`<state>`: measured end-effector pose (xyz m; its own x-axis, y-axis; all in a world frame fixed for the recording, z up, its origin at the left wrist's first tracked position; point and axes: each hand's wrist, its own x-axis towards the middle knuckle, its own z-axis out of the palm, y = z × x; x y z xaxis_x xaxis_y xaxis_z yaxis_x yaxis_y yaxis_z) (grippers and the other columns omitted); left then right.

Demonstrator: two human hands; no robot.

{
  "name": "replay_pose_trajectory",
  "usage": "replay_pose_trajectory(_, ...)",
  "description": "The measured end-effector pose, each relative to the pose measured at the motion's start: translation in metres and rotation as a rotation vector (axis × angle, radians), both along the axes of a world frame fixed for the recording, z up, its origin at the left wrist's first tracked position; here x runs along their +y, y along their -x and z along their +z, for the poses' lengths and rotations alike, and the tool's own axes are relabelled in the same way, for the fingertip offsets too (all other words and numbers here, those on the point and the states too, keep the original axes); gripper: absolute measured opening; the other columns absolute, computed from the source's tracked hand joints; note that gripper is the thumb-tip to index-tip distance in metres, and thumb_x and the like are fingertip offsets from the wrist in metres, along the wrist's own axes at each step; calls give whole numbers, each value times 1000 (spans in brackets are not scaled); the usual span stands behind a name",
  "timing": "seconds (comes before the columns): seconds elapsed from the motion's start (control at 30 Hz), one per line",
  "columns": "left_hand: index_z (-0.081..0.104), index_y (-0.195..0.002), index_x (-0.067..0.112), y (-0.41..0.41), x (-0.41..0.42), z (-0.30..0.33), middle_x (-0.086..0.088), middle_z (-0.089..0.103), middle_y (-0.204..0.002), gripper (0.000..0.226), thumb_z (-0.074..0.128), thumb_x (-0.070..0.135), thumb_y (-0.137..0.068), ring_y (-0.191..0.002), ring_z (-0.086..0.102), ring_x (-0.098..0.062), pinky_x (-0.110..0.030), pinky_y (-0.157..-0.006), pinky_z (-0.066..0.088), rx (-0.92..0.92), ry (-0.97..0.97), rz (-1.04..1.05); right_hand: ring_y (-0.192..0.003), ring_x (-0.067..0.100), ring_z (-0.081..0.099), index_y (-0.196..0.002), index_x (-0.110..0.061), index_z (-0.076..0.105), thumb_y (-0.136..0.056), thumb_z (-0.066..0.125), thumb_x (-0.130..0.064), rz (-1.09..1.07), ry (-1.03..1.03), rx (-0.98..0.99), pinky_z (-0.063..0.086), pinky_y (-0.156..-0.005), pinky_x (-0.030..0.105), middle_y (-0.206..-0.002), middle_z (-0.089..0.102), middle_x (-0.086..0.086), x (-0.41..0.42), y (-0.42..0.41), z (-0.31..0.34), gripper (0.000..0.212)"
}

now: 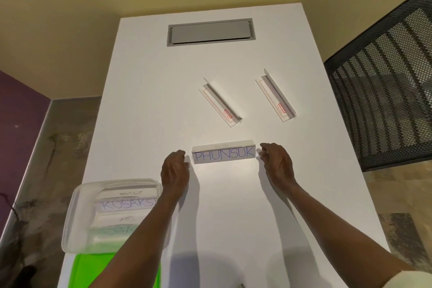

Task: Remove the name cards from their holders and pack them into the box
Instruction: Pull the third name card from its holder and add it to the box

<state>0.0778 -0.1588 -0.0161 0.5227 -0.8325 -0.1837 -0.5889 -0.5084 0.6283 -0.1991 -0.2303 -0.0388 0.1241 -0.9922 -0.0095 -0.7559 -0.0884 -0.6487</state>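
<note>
1. I saw the left hand at the left end of the holder that carried the name card reading "PHUNSUK". The fingers were curled loosely and they touched that end or were just beside it; I could not tell if they gripped it.
2. The right hand was at the right end of the same holder, half open, with the fingertips against the edge. It was not closed around anything.
3. The holder stood upright on the white table, between both hands. Its long axis ran left to right, and the writing faced me.
4. Two empty holders lay farther back on the table, well apart from each other, both slanted with the near ends toward the right.
5. The clear box sat at the near left corner, partly under my left forearm. Inside it were several cards, one reading "KUSAKS…"; the others were too blurred to read.
</note>
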Motion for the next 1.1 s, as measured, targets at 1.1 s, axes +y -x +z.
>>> replay_pose_trajectory(1.1, 70, -116, 17, -23, -37, 6, -13, 70, -105, 32, 67, 14, -84, -102, 60, -29, -32, -85, 43, -230, -135, -446, -66, 37, 62, -97, 1, 71, -71, 72, 3, 451, 247, 291, 45, -54, 37, -72, 66, 19, -42, -12, -2, 26)
